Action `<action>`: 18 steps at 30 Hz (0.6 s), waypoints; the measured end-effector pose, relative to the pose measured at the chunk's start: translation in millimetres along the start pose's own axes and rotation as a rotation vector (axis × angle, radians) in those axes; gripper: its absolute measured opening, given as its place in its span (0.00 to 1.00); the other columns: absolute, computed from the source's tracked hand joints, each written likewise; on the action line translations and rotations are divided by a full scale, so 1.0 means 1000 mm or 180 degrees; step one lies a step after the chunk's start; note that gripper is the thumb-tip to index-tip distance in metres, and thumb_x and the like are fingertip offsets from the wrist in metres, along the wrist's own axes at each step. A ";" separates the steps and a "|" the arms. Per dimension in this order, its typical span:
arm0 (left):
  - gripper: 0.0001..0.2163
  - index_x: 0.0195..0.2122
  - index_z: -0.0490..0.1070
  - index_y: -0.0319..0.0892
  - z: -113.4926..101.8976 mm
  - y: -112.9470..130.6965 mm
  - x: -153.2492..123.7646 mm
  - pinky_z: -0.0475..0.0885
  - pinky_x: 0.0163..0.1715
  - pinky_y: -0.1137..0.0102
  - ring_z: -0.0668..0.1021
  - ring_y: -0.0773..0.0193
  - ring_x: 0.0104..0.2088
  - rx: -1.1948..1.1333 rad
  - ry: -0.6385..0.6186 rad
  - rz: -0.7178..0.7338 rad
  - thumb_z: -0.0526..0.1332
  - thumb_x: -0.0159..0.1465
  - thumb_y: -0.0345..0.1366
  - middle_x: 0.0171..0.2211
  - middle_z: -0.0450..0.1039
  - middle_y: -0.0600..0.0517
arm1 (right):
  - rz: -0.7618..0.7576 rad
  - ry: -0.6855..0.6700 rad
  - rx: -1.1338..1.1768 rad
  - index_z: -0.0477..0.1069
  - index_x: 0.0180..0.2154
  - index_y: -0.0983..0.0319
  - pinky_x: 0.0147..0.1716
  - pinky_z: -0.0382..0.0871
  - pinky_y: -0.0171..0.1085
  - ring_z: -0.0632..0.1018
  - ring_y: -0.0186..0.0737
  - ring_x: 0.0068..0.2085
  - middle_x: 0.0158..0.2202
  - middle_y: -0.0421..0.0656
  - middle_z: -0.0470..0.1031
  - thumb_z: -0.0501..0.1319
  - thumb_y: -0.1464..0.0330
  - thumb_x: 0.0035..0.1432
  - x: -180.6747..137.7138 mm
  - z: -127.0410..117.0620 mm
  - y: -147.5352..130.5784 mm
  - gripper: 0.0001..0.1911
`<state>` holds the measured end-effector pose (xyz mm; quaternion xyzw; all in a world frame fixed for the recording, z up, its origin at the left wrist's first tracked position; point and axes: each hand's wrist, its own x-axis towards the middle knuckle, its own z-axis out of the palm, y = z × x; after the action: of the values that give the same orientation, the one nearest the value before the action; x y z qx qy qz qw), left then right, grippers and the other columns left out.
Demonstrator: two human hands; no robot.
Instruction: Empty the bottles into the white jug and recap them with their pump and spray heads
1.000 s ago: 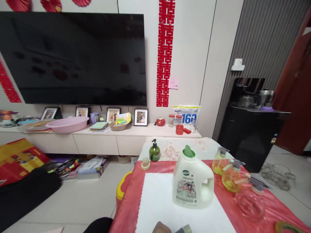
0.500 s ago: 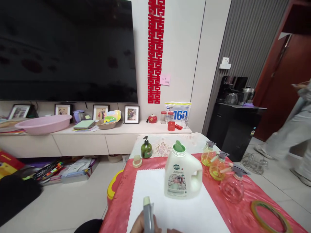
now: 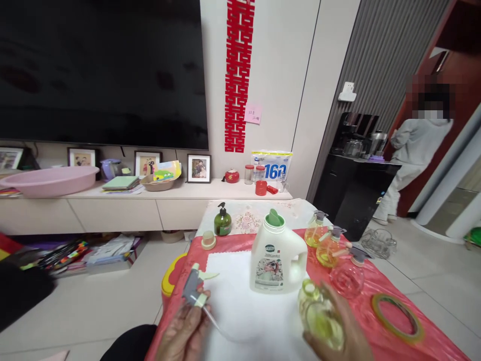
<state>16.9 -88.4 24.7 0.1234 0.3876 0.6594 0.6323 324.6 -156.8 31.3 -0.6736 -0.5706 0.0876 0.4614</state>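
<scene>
Low at the left of the white sheet, my left hand [image 3: 187, 328] is closed around a grey and cream spray trigger head [image 3: 194, 288], whose thin clear tube trails down to the right. On the right, my right hand [image 3: 343, 326] grips a clear yellowish bottle [image 3: 321, 323], tilted, with its open neck facing up and left; it is slightly blurred. Between and beyond my hands stands a white detergent jug [image 3: 276, 260] with a green spout. Three spray bottles, two with yellow liquid [image 3: 327, 251] and one pinkish [image 3: 347, 278], stand along the right side.
A cream cap [image 3: 208, 240] and a green pump bottle [image 3: 223, 222] stand at the table's back left. A roll of tape [image 3: 397, 318] lies on the red cloth at the right. A person [image 3: 417, 145] stands by the black cabinet [image 3: 349, 195].
The spray head, held upright near the bottom edge before, is now off to the left in my left hand. My right hand now shows with the bottle. The person has moved fully into view.
</scene>
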 end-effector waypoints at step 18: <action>0.34 0.54 0.74 0.53 -0.042 -0.053 0.013 0.82 0.40 0.64 0.81 0.51 0.45 0.0079 -0.0316 0.0018 0.79 0.44 0.35 0.43 0.80 0.49 | -0.2189 -0.0056 -0.2532 0.58 0.63 0.67 0.44 0.71 0.51 0.68 0.58 0.54 0.56 0.59 0.66 0.61 0.70 0.56 0.177 -0.045 -0.088 0.34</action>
<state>26.3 -96.3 -43.3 0.1649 0.3636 0.6494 0.6472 351.8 -36.9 192.4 -0.5699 -0.7517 -0.2866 0.1674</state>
